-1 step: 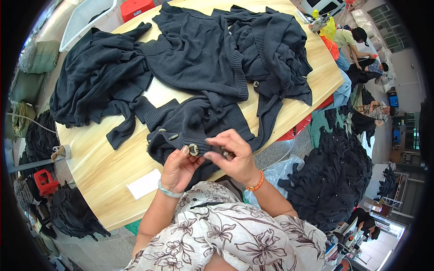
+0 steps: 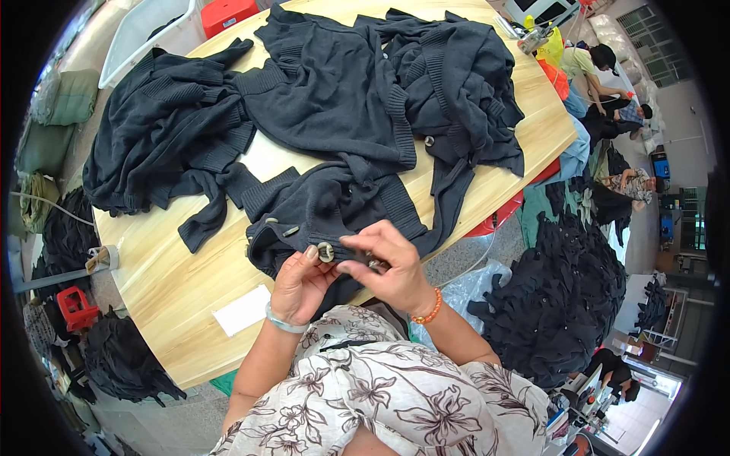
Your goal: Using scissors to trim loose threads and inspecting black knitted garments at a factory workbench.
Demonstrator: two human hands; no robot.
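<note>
A dark navy knitted cardigan [image 2: 308, 199] lies at the table's near edge, its button band drawn toward me. My left hand [image 2: 300, 283] pinches the band, thumb beside a marbled cream-and-brown button [image 2: 325, 251]. More light toggle-shaped buttons [image 2: 291, 230] show on the knit just beyond. To the right, my right hand [image 2: 391, 266] closes its thumb and fingers around something dark and blurred, close to the button. Whether this is a small tool or part of the band I cannot tell. The tips of the left fingers are partly behind the cloth.
More dark knitted garments [image 2: 163, 129] cover much of the wooden table [image 2: 171, 319]. A white paper [image 2: 242, 310] lies left of my arm. A big dark garment heap [image 2: 555, 304] sits right, beside clear plastic [image 2: 464, 292]. A white bin [image 2: 144, 38] and red stool [image 2: 228, 14] stand beyond.
My right hand has shifted slightly left, closer to the button. The left hand and the garments stay nearly the same.
</note>
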